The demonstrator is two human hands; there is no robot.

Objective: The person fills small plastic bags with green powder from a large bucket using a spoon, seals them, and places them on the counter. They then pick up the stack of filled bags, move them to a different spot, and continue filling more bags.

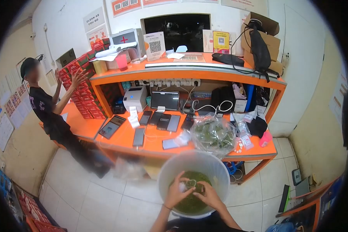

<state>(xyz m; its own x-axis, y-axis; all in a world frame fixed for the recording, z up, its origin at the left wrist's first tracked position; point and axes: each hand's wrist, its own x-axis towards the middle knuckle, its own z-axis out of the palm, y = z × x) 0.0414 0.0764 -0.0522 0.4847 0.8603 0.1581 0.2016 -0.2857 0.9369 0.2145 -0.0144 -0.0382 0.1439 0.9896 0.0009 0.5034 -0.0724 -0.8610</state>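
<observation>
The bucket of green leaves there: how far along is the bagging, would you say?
Looks done: one clear bag of greens sits filled on the orange counter. In hand: the left hand and right hand meet over the white bucket, working a small clear bag above the green leaves. Left: the bucket holds plenty of leaves, so most of it probably remains.

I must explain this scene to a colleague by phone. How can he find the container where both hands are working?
Start at the long orange counter and look down, below its front edge. There stands a round white plastic bucket, with the left hand and right hand inside. Only it holds dark green leafy material; the clear plastic bag of greens lies on the counter.
</observation>
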